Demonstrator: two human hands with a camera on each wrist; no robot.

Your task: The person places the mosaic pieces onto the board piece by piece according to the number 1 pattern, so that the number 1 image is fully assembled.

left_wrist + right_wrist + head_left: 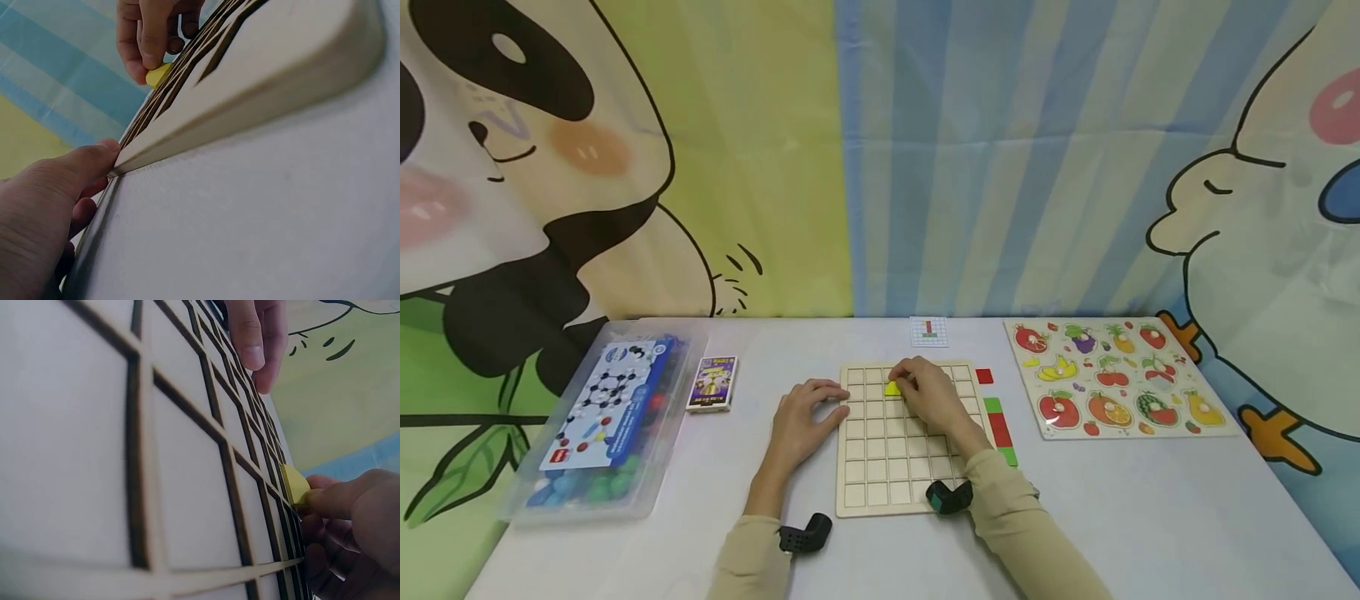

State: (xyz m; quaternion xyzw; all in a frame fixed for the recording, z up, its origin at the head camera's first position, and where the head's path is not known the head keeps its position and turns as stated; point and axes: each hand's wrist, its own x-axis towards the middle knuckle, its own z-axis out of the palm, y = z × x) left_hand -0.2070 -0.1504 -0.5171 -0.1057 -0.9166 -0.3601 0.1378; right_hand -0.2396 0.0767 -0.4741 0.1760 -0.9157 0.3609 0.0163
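A pale wooden grid board (pixel 854 493) lies flat at the middle of the table. My right hand (pixel 931 398) reaches over its upper part, thumb and fingers pinching a small yellow tile (pixel 295 483) at the grid. The same yellow tile (pixel 157 75) stands tilted above the slots in the left wrist view. At the board's left edge rests my left hand (pixel 805 419), its thumb and index fingertips touching the rim. That thumb (pixel 94 159) lies along the edge in the left wrist view, the other fingers partly hidden behind it.
Red and green tiles (pixel 1000 431) line the board's right side. A small grid card (pixel 928 332) with a red-and-green figure lies behind it. On the left are a card box (pixel 712 384) and a clear plastic case (pixel 655 492); a fruit puzzle (pixel 1123 379) lies right.
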